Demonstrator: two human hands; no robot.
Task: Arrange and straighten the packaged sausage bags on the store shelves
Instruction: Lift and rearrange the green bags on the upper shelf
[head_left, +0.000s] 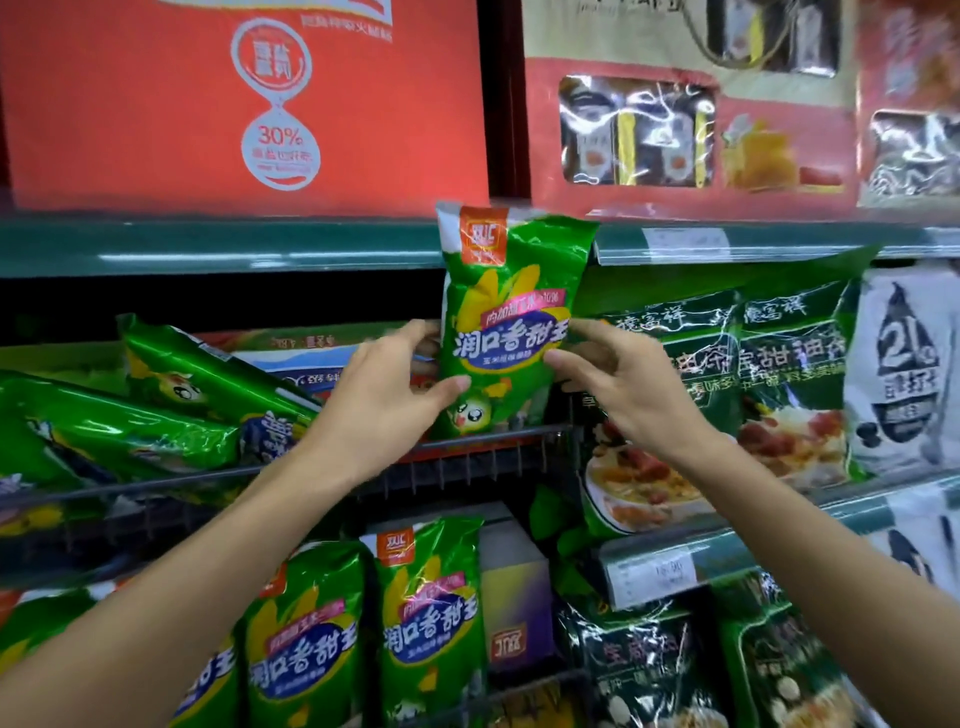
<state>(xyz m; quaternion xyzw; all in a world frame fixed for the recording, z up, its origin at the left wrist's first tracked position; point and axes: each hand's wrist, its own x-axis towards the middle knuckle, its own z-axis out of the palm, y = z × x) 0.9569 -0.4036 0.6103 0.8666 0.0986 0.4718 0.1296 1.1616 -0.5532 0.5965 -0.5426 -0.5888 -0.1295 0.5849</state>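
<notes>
A green corn-sausage bag (511, 291) stands upright at the middle shelf, behind the wire rail (498, 436). My left hand (387, 384) grips its left edge, thumb on the front near the bottom. My right hand (615, 376) holds its right edge, thumb across the front. To the left, two more green bags (156, 415) lie tipped over on their sides. On the shelf below, two green bags (426, 618) of the same kind stand upright side by side.
Dark green sausage bags (753, 374) lean on the right half of the middle shelf, next to a white bag (906, 374). Red gift boxes (244, 104) fill the top shelf. A purple box (514, 608) stands on the lower shelf, with a price rail (670, 571) to its right.
</notes>
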